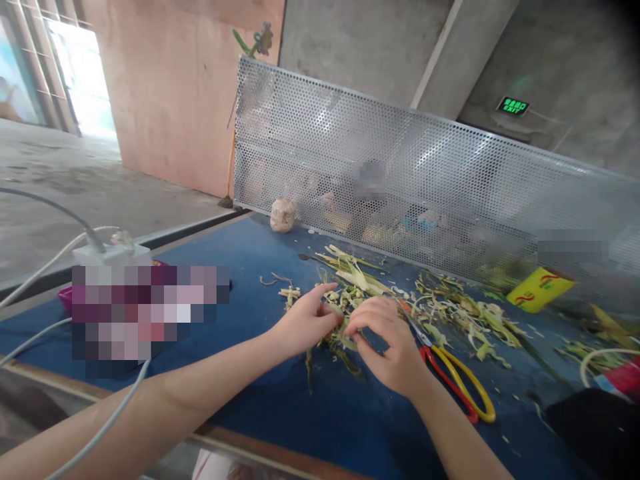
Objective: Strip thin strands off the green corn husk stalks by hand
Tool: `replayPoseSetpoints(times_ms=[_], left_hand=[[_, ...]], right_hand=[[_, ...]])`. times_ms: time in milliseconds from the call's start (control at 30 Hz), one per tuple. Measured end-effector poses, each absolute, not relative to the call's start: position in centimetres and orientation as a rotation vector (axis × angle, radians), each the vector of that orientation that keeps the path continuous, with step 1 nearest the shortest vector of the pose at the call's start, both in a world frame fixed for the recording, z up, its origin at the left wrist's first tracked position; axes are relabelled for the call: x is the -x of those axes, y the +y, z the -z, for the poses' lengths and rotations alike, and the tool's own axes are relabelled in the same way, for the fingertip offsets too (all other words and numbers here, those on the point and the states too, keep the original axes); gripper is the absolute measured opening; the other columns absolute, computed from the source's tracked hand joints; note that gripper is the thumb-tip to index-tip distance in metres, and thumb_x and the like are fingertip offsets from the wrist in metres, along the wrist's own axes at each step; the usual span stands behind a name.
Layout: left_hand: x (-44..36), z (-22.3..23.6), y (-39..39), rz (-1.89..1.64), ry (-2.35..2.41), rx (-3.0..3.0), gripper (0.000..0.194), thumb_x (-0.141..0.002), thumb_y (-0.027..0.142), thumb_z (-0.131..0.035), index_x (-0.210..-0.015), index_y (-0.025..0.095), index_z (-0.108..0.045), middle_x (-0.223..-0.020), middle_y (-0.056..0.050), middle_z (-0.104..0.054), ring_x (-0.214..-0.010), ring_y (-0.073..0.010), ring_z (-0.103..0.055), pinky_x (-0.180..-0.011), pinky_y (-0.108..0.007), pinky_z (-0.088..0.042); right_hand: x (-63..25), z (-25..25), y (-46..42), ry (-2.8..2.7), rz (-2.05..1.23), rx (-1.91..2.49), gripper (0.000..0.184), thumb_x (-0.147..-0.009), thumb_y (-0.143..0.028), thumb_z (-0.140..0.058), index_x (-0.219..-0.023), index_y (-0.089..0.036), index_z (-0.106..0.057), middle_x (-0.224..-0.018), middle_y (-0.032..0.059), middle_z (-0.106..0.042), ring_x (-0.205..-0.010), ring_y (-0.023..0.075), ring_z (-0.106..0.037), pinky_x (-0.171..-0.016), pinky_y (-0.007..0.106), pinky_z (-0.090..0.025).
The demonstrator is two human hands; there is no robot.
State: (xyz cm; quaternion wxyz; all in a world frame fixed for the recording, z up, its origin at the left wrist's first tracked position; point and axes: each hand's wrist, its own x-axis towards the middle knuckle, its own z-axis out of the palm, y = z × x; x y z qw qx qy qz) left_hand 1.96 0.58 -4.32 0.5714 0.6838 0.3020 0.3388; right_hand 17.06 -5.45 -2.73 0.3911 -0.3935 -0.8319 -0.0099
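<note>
My left hand (307,321) and my right hand (387,340) meet over a blue tabletop. Between their fingertips is a pale green plant piece (345,325), pinched from both sides; its exact shape is partly covered by the fingers. Under and around the hands lies a heap of plant scraps (356,281), mostly pale stems and green strips. Darker stringy stalks (345,357) show just below the fingers. Right of my right hand lies a pair of scissors (454,380) with one red and one yellow handle.
More trimmings (465,310) spread right toward a perforated metal screen (320,140) at the back. A yellow box (540,289) and a wrapped roundish lump (283,215) stand near it. On the left are a white power adapter (113,255) with cables and blurred-out items. A black object (595,427) lies lower right.
</note>
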Motion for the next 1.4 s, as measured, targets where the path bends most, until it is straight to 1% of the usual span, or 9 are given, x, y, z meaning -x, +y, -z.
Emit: replayPoseSetpoints(times_ms=[200, 567, 767, 867, 1000, 1100, 1233, 1333, 1400], left_hand=[[-1.9, 4.3, 0.6, -0.796, 0.716, -1.627, 0.062, -0.07, 0.021, -0.049, -0.127, 0.009, -0.027, -0.055, 0.005, -0.053, -0.046, -0.0081, -0.042, -0.048, -0.022, -0.035], [-1.9, 4.0, 0.2, -0.805, 0.779, -1.731, 0.059, -0.067, 0.018, -0.047, -0.124, 0.01, -0.032, -0.051, 0.007, -0.046, -0.047, -0.0082, -0.04, -0.046, -0.021, -0.032], [-1.8, 4.0, 0.3, -0.791, 0.789, -1.702, 0.06, -0.067, 0.018, -0.047, -0.124, 0.009, -0.031, -0.048, 0.008, -0.045, -0.047, -0.0095, -0.043, -0.047, -0.022, -0.034], [-1.8, 4.2, 0.5, -0.799, 0.792, -1.686, 0.06, -0.068, 0.02, -0.049, -0.124, 0.009, -0.031, -0.05, 0.007, -0.047, -0.047, -0.0096, -0.043, -0.046, -0.022, -0.034], [-1.8, 4.3, 0.7, -0.8, 0.812, -1.669, 0.061, -0.068, 0.021, -0.051, -0.124, 0.009, -0.031, -0.053, 0.005, -0.051, -0.049, -0.0099, -0.046, -0.048, -0.022, -0.035], [-1.8, 4.3, 0.8, -0.81, 0.814, -1.649, 0.059, -0.067, 0.02, -0.052, -0.123, 0.01, -0.033, -0.053, 0.005, -0.053, -0.049, -0.0101, -0.048, -0.048, -0.022, -0.036], [-1.9, 3.8, 0.5, -0.798, 0.793, -1.532, 0.055, -0.068, 0.017, -0.054, -0.119, 0.01, -0.037, -0.045, 0.008, -0.049, -0.042, -0.0074, -0.042, -0.044, -0.019, -0.032], [-2.0, 3.2, 0.3, -0.786, 0.78, -1.336, 0.05, -0.07, 0.018, -0.055, -0.116, 0.009, -0.039, -0.042, 0.008, -0.047, -0.037, -0.0057, -0.038, -0.041, -0.018, -0.029], [-2.0, 3.0, 0.4, -0.774, 0.762, -1.164, 0.044, -0.071, 0.016, -0.054, -0.112, 0.009, -0.041, -0.042, 0.007, -0.047, -0.037, -0.005, -0.038, -0.04, -0.018, -0.028]], right_hand=[[-17.1, 2.7, -5.4, -2.079, 0.041, 1.0, 0.018, -0.07, -0.007, -0.047, -0.07, -0.022, -0.055, -0.072, 0.0004, -0.061, -0.075, 0.0172, -0.055, -0.074, 0.034, -0.036], [-17.0, 3.1, -5.2, -2.159, 0.288, 1.097, 0.017, -0.072, -0.006, -0.046, -0.077, -0.021, -0.052, -0.079, 0.0021, -0.059, -0.078, 0.018, -0.051, -0.075, 0.036, -0.031], [-16.9, 3.2, -5.2, -2.185, 0.231, 1.162, 0.014, -0.074, -0.01, -0.047, -0.081, -0.021, -0.052, -0.079, 0.0019, -0.06, -0.078, 0.0177, -0.052, -0.075, 0.035, -0.029], [-17.0, 3.4, -5.0, -2.152, 0.262, 1.19, 0.01, -0.078, -0.013, -0.048, -0.082, -0.021, -0.052, -0.077, 0.0007, -0.061, -0.075, 0.0163, -0.052, -0.076, 0.034, -0.028], [-17.3, 3.7, -4.7, -2.137, 0.311, 1.158, 0.007, -0.08, -0.016, -0.05, -0.078, -0.021, -0.054, -0.077, 0.0002, -0.061, -0.078, 0.0157, -0.053, -0.078, 0.034, -0.028], [-17.2, 3.5, -4.9, -2.162, 0.327, 1.163, 0.008, -0.081, -0.018, -0.051, -0.077, -0.022, -0.057, -0.081, 0.0005, -0.06, -0.08, 0.0156, -0.052, -0.079, 0.034, -0.027], [-16.9, 3.2, -5.4, -2.175, 0.392, 1.229, 0.011, -0.08, -0.021, -0.051, -0.077, -0.025, -0.061, -0.092, 0.0021, -0.057, -0.085, 0.0175, -0.05, -0.077, 0.035, -0.028], [-16.7, 3.1, -5.7, -2.162, 0.487, 1.227, 0.012, -0.078, -0.025, -0.052, -0.086, -0.025, -0.062, -0.102, 0.0049, -0.054, -0.092, 0.0208, -0.047, -0.077, 0.036, -0.029], [-16.8, 3.3, -5.8, -2.164, 0.572, 1.202, 0.021, -0.076, -0.027, -0.054, -0.096, -0.025, -0.059, -0.107, 0.0067, -0.052, -0.096, 0.023, -0.045, -0.079, 0.038, -0.028]])
